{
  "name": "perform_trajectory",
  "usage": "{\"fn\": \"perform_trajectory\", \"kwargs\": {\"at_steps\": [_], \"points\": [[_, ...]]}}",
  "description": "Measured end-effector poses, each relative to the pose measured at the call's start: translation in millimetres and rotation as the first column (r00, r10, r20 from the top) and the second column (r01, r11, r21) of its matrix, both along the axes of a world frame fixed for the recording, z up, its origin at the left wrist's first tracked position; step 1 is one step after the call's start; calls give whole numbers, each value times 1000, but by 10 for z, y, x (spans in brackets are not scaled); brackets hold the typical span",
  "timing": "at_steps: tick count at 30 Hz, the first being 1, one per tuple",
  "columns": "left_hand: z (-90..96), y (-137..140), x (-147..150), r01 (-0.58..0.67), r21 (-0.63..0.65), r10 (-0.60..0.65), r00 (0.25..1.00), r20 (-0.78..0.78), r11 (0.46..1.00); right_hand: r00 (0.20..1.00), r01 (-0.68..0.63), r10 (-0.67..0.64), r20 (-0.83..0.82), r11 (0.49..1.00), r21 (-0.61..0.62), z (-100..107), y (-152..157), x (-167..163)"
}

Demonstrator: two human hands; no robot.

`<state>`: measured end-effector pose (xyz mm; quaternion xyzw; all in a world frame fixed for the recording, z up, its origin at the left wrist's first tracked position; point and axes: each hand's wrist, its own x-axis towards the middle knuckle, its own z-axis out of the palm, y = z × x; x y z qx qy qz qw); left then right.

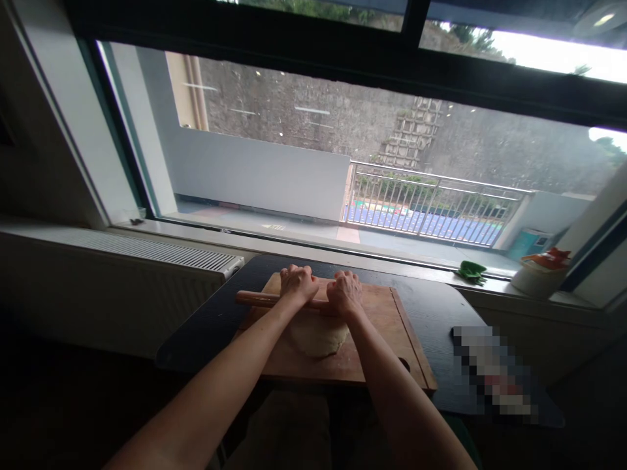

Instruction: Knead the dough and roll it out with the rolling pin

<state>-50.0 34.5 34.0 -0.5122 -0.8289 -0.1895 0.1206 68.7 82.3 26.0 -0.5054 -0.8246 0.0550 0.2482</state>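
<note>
Both of my hands press on a wooden rolling pin (pixel 255 299) that lies crosswise over a flattened piece of pale dough (pixel 318 336). My left hand (pixel 298 284) is closed around the pin left of its middle, and my right hand (pixel 345 292) grips it farther right, a small gap between them. The pin's left end sticks out past my left hand; its right end is hidden by my right hand. Under the dough is a wooden cutting board (pixel 386 326), with some of the dough's far side hidden by the pin and hands.
The board rests on a dark table (pixel 441 307) against a window sill. A blurred-out flat item (pixel 494 372) lies at the table's right. On the sill are a green object (pixel 471 271) and a white pot (pixel 536 277). A radiator (pixel 147 251) stands to the left.
</note>
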Motion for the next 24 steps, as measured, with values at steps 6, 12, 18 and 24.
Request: {"fn": "perform_trajectory", "kwargs": {"at_steps": [6, 12, 18, 24], "points": [[-2, -4, 0, 1, -25, -1, 1000, 6, 1000, 1000, 14, -14, 3, 1000, -23, -15, 14, -2], [-67, -140, 74, -19, -28, 19, 1000, -11, 999, 999, 33, -34, -7, 997, -62, -36, -155, 68], [-117, -248, 124, -10, 17, 11, 999, -44, 1000, 998, 41, -44, -34, 995, -92, -41, -292, 114], [-142, -184, 98, -9, 23, 9, 999, -34, 1000, 998, 27, -30, -52, 998, -58, -59, -253, 106]]}}
